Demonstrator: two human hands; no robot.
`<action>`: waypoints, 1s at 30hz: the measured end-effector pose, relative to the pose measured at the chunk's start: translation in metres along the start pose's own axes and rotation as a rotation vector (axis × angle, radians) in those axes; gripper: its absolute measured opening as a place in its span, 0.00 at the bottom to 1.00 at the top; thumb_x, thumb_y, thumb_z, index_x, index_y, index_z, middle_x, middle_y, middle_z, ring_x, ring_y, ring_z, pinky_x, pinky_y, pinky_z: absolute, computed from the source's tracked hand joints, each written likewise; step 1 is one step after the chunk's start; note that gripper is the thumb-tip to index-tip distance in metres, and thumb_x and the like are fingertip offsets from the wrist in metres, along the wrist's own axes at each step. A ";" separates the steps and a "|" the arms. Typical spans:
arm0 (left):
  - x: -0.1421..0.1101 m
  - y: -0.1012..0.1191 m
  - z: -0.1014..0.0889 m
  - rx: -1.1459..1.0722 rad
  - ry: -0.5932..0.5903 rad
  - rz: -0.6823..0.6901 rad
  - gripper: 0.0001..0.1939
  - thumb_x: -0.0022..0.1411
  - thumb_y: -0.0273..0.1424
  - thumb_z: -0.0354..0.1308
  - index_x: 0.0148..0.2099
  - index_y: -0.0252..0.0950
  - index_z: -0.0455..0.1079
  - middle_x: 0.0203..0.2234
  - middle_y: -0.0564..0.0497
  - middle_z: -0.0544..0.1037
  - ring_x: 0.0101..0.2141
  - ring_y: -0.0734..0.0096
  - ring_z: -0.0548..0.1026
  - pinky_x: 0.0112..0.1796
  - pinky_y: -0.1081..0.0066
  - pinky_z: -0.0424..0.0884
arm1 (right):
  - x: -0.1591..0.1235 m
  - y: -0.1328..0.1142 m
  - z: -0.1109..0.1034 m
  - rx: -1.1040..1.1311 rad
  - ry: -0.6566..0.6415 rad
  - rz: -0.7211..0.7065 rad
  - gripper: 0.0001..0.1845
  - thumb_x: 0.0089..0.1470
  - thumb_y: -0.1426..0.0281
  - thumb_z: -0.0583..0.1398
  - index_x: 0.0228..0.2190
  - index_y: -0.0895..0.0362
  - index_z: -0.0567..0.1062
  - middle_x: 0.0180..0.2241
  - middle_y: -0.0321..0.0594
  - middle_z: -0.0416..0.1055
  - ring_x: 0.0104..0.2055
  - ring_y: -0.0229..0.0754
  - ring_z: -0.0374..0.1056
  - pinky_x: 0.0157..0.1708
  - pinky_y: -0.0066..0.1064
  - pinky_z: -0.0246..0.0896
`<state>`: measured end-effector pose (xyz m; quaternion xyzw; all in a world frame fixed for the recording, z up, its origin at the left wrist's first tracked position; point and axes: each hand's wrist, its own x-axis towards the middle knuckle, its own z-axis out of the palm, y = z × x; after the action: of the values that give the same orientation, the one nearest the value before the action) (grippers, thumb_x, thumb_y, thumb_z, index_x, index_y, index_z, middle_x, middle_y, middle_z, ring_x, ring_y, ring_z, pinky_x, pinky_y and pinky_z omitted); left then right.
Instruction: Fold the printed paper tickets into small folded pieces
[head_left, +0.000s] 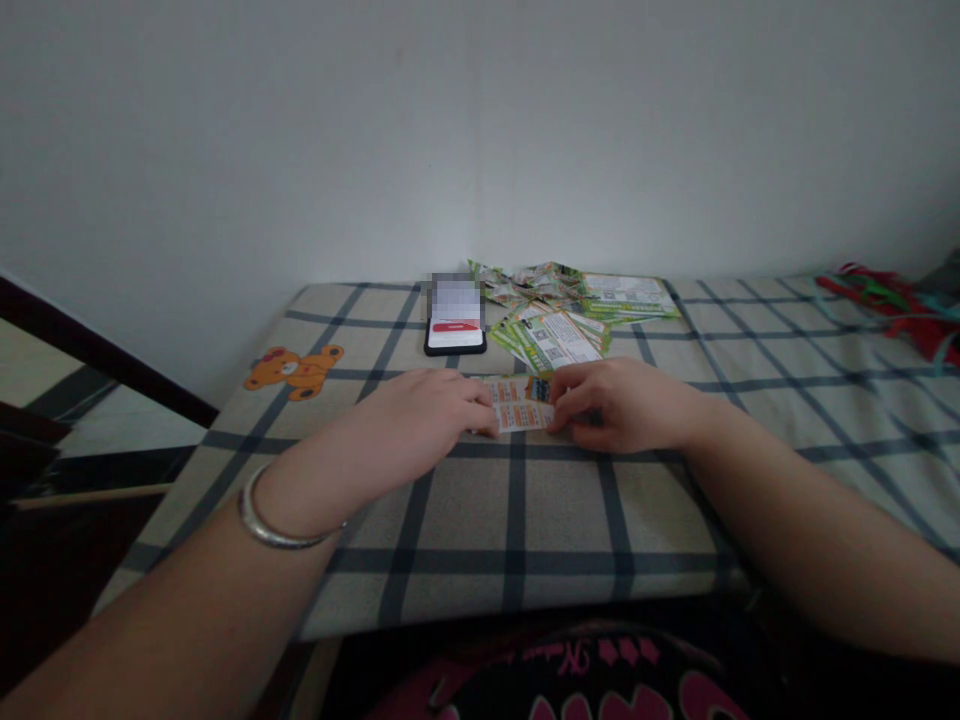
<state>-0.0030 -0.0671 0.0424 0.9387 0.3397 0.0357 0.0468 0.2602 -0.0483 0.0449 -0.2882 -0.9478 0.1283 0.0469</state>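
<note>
A small printed card (517, 405), white with rows of orange blocks and print, lies on the checked cloth between my hands. My left hand (427, 415), its fingers bent, holds down the card's left end. At the right end, my right hand (619, 405) has its thumb and fingers closed on the edge. Part of the card is hidden under the fingers of both hands. Just behind it lie several green and white printed cards (562, 340) with square codes, overlapping one another. A silver bracelet (281, 530) circles my left wrist.
A phone (455, 335) with a lit screen lies behind my left hand. Crumpled green wrappers (532, 285) and a flat printed sheet (630, 295) are near the wall (480, 130). A bear sticker (296, 373) is at left. Red and green cloth strips (892, 305) lie far right.
</note>
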 end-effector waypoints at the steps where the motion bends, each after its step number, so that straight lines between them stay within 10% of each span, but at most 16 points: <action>1: 0.000 -0.001 0.001 -0.019 0.000 0.002 0.19 0.59 0.17 0.53 0.43 0.45 0.77 0.44 0.53 0.79 0.44 0.67 0.74 0.47 0.65 0.67 | 0.000 0.000 0.000 0.006 0.001 0.001 0.13 0.50 0.74 0.59 0.35 0.52 0.82 0.37 0.36 0.73 0.32 0.35 0.67 0.32 0.27 0.57; 30: -0.003 -0.007 -0.002 -0.035 -0.025 -0.078 0.16 0.56 0.20 0.51 0.35 0.42 0.78 0.42 0.51 0.78 0.44 0.66 0.75 0.48 0.61 0.69 | -0.011 0.008 -0.006 -0.025 -0.009 0.019 0.11 0.50 0.73 0.61 0.34 0.50 0.82 0.39 0.34 0.77 0.34 0.36 0.71 0.36 0.29 0.60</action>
<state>-0.0099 -0.0630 0.0431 0.9240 0.3749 0.0280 0.0691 0.2747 -0.0472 0.0488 -0.2972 -0.9468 0.1180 0.0377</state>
